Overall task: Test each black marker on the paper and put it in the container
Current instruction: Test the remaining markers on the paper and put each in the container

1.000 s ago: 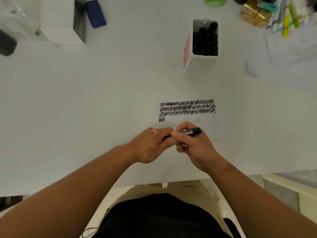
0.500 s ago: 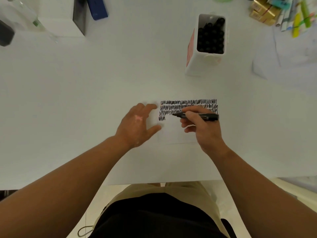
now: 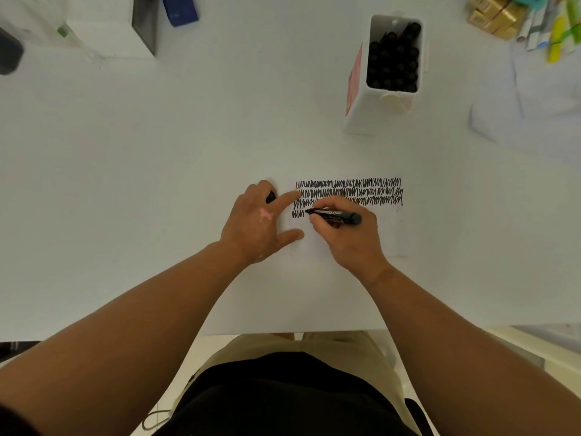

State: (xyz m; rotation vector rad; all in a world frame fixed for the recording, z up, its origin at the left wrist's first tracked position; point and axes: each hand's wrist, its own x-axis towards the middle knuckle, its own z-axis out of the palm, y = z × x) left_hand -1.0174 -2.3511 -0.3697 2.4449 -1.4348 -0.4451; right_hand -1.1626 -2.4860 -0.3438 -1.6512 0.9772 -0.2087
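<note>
Head view gives us the white table (image 3: 157, 136) spread wide beneath the person's two bare forearms. On it, close to the near edge, we see the sheet of paper (image 3: 361, 240), its upper part covered by rows of black scribbles (image 3: 349, 191). Well beyond the paper, toward the far right, stands the white container (image 3: 364, 111), upright and packed with black markers (image 3: 393, 58) set on end.

We find the left hand (image 3: 254, 225) at the paper's left edge, its forefinger and thumb stretched out and pressing the sheet flat, while its other fingers curl around a small black cap (image 3: 271, 196). The right hand (image 3: 349, 237) rests on the paper and grips the uncapped black marker (image 3: 333, 214) in a writing hold. The marker lies nearly level and points left, and we see its tip touching the paper at the end of the short lowest row of scribbles.
</note>
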